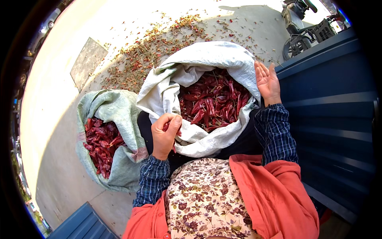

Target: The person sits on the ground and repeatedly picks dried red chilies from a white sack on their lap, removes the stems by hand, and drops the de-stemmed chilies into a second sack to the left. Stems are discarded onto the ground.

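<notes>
My left hand (166,134) is closed around a few dried red chilies (180,131), just over the near left rim of a large white woven sack (206,55). That sack stands open between my legs with its rim rolled down. Inside lie many dried red chilies (213,101), several with stems. At the sack's right rim my right hand (267,82) is raised, palm up with its fingers apart and nothing in it. On the left stands a pale green woven sack (128,104) with more dried red chilies (103,146) inside, and no stems plainly visible on them.
Chili stems and red bits (155,50) litter the concrete floor beyond the sacks. A flat slab (89,62) lies to the left. Blue metal panelling (325,119) stands close on my right, with a parked wheeled vehicle (298,44) behind it. Another blue panel (86,224) is at lower left.
</notes>
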`<state>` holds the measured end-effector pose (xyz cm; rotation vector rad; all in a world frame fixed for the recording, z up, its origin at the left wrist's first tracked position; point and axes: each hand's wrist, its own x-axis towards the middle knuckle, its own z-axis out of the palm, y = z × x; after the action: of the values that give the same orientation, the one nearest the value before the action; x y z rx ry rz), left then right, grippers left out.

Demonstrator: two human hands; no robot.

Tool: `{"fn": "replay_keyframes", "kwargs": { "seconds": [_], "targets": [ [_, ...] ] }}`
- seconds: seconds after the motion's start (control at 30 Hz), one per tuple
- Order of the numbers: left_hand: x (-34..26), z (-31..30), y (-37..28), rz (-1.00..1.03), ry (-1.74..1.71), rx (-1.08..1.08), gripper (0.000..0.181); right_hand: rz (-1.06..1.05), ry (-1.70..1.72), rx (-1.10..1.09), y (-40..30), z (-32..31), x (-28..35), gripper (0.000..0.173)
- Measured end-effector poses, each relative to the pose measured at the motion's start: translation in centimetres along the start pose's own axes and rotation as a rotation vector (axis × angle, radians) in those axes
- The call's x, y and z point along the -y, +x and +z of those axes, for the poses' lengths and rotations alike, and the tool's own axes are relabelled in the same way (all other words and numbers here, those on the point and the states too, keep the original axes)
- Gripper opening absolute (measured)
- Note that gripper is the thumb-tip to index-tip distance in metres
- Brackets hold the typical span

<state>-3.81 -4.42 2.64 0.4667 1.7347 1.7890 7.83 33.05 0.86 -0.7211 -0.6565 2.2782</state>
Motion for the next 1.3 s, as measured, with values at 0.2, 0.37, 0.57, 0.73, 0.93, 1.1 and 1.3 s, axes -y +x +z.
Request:
{"fn": "replay_keyframes", "kwargs": {
  "seconds": [0.2,0.37,0.57,0.73,0.93,1.1,1.3],
  "targets": [
    [-4.2,-10.8,-1.7,0.295,0.220,-0.695,0.017,-0.059,-1.203,-0.208,0.8,-7.2,-7.8,0.025],
    [-2.4,-22.4,-4.6,0.200,1.322,-0.802,0.035,-0.171,-2.045,-0.111,0.3,-8.2,-12.2,0.036],
    [-2.5,-13.4,-0.3,0.359,0.774,-0.668,0.024,0.140,-1.152,0.107,-1.5,-5.4,-10.6,0.020],
    [-1.9,-1.0,2.1,0.446,0.577,-0.184,0.017,-0.152,-1.892,0.303,-4.0,-5.3,-12.7,0.042],
    [1.3,3.5,1.6,0.344,0.452,0.040,0.021,-0.065,-1.690,0.298,-5.1,-4.9,-13.2,0.035],
    [2.6,5.9,2.8,0.522,0.655,0.267,0.054,0.117,-1.356,0.469,-7.8,1.3,-10.3,0.033],
    [3.3,6.7,4.2,0.432,0.609,0.299,0.054,0.306,-1.173,0.550,-9.9,4.0,-8.1,0.033]
  ]
}}
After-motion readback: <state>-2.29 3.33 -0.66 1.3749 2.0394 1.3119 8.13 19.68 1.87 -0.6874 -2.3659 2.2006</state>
